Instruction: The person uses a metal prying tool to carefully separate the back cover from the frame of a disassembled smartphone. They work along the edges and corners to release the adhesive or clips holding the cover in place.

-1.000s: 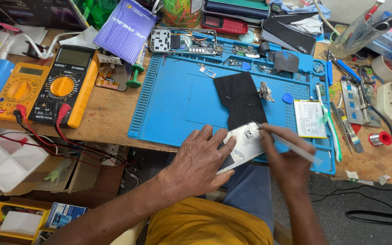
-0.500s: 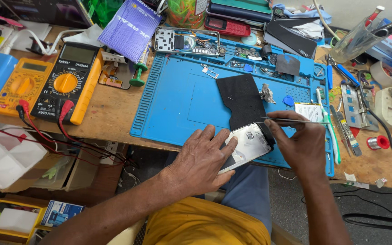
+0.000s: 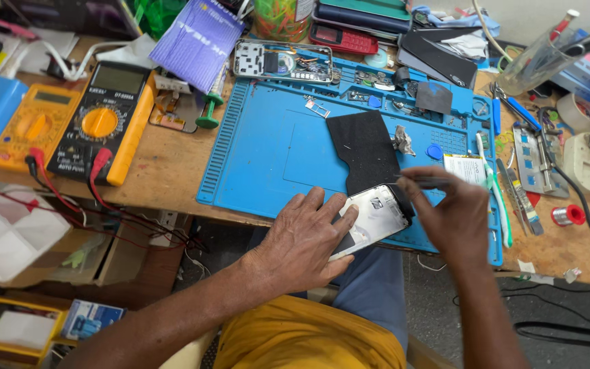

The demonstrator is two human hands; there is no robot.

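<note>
Left hand [image 3: 305,239] lies flat, fingers spread, pressing the phone [image 3: 370,217] on the blue mat [image 3: 274,157]. Right hand [image 3: 452,215], at the phone's 3 o'clock, pinches tweezers [image 3: 423,180].

A grey screen [image 3: 119,78] is being shown on the black and orange meter [image 3: 102,123] near the surface's left edge, and a smaller one [image 3: 52,98] on the yellow meter [image 3: 30,126] beside it. A purple packet [image 3: 198,35] is being kept at the far edge. A small blue box [image 3: 89,319] is being stored below the surface.
</note>
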